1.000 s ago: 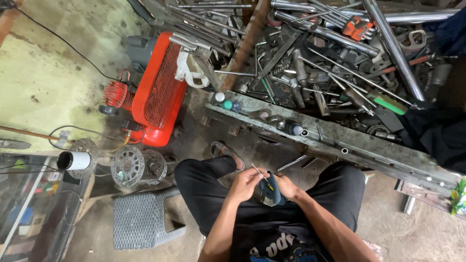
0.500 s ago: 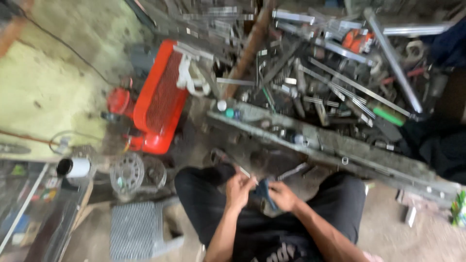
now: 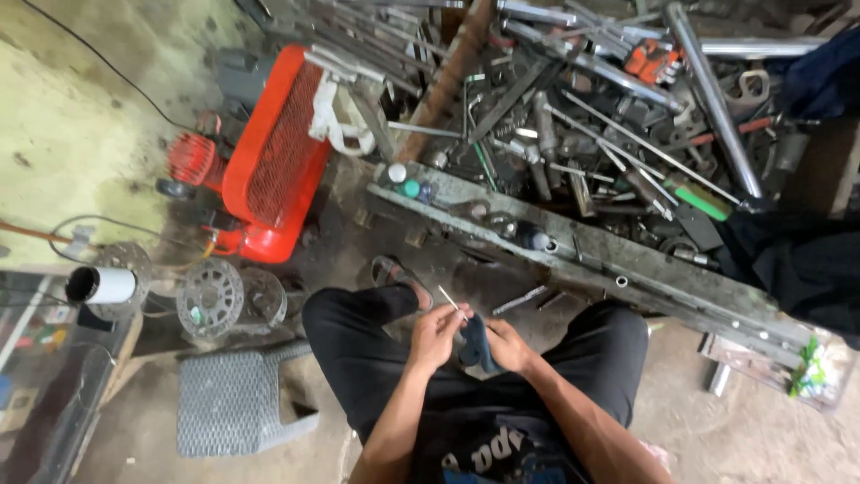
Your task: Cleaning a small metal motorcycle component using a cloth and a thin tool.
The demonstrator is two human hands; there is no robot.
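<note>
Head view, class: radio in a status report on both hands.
Left hand pinching thin rod. Right hand gripping dark object. Nothing between them.

Quantities: two hands, left hand [image 3: 436, 333] and right hand [image 3: 509, 345]; one dark blue part [image 3: 475, 342]; one thin rod [image 3: 448, 298]; one red compressor [image 3: 273, 161]; one grey woven stool [image 3: 235, 399]; one white roll [image 3: 100, 285]; three toothed discs [image 3: 210, 296].

Dirty concrete floor [image 3: 81, 134], grey woven stool [image 3: 224, 403], cluttered metal scrap pile [image 3: 591, 116].
</note>
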